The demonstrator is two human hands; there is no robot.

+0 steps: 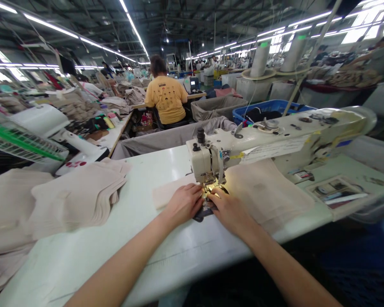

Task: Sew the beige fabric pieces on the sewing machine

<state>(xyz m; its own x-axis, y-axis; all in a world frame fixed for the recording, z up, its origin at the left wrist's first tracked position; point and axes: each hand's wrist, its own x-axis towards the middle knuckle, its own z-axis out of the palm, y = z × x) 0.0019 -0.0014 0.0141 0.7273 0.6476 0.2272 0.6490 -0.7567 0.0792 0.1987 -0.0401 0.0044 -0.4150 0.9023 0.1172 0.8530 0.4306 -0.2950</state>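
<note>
A cream sewing machine (217, 155) stands over the pale green table, its lamp lighting the needle area. My left hand (186, 201) is at the left of the presser foot, fingers bent and close together on a beige fabric piece (162, 194). At the foot's right side, my right hand (229, 209) has its fingers curled in at the fabric edge by the needle. More beige fabric (269, 192) spreads over the table to the right of the machine head. My fingertips and the needle point are partly hidden.
Stacked beige fabric pieces (73, 196) lie on the left, near a white fan (40, 123). Behind the table are a grey cloth-lined bin (166, 138) and a blue crate (275, 105). Thread cones (260, 59) stand above. A person in a yellow shirt (167, 100) sits ahead, facing away.
</note>
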